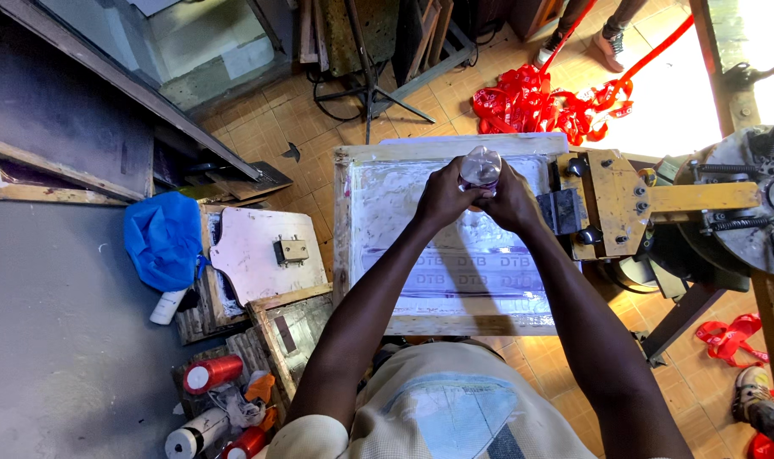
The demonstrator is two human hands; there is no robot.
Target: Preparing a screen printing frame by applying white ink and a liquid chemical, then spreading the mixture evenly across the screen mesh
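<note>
Both of my hands meet over the far part of a wooden-framed printing screen [344, 229] with a whitish mesh. My left hand [442, 195] and my right hand [513, 200] are wrapped around a small clear plastic bottle [480, 166], held upright between them. The bottle's top pokes out above my fingers. Pale lettering shows in a band across the mesh below my forearms. The screen's right side is clamped in a yellow wooden bracket [612, 200] on a metal arm.
A rotary press hub [748, 204] sits at right. Red ribbons [540, 102] lie piled on the tiled floor beyond the screen, near another person's feet [608, 47]. At left are a blue plastic bag [162, 238], a pink board [255, 251] and red and white cans [213, 374].
</note>
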